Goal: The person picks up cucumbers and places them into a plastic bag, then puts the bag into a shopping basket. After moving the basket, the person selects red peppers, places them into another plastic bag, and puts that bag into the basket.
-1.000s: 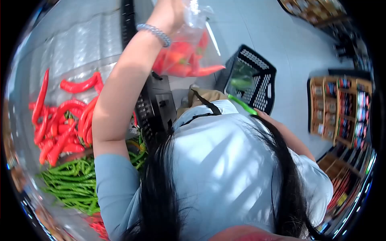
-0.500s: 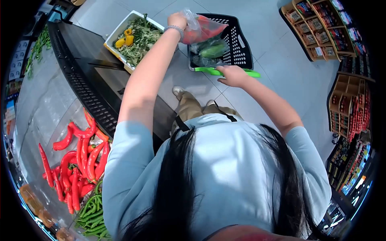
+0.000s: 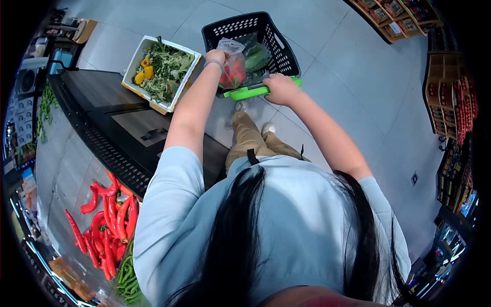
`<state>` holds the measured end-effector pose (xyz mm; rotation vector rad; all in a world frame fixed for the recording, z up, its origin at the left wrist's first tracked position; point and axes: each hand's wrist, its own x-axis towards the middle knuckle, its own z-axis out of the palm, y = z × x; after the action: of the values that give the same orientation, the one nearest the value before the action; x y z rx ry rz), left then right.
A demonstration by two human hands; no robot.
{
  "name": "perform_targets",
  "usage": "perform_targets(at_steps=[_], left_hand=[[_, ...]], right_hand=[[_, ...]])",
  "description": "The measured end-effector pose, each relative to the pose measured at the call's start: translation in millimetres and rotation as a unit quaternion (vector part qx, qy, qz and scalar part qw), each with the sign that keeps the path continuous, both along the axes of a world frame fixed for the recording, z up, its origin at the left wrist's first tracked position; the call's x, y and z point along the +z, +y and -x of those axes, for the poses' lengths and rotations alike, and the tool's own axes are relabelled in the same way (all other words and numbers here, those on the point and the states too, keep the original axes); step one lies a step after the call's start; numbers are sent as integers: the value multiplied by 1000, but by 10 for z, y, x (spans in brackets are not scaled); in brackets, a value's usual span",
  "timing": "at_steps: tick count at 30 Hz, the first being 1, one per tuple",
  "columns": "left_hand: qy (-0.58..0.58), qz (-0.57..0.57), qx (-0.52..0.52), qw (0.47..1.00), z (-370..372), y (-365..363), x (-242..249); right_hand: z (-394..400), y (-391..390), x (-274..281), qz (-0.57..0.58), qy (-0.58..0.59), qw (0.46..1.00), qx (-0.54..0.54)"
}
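My left hand [image 3: 217, 56] is closed on the gathered top of a clear plastic bag [image 3: 233, 69] with red peppers in its lower part. The bag hangs inside the left, near part of a black shopping basket [image 3: 290, 52]. Beside it in the basket lies another clear bag with a long green vegetable [image 3: 257, 58]. My right hand [image 3: 281, 89] has its fingers wrapped round the basket's bright green handle [image 3: 247, 92], which lies along the near rim.
Left of the basket stands a white foam box [image 3: 134, 57] with leafy scraps and yellow peppers. A black-edged display counter [image 3: 97, 130] runs along my left, bearing red chilies [image 3: 108, 225] and green chilies [image 3: 128, 281]. Shelves [image 3: 447, 97] line the right side.
My left hand has lowered the bag of red peppers into the basket, which now sits further left and is turned. My right hand has shifted left with the handle, its fingers wrapped more tightly.
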<state>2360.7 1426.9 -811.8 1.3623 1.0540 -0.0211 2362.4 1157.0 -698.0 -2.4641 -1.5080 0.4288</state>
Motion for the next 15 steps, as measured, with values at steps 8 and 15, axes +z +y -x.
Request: perform_targets(at_steps=[8,15], left_hand=[[22,12,-77,997,-417,16,-602],[35,54,-144,988,-573,-249,-1632]], right_hand=[[-99,114,47,167,102,980,-47],[-260,221,43,213,157,963,-44]])
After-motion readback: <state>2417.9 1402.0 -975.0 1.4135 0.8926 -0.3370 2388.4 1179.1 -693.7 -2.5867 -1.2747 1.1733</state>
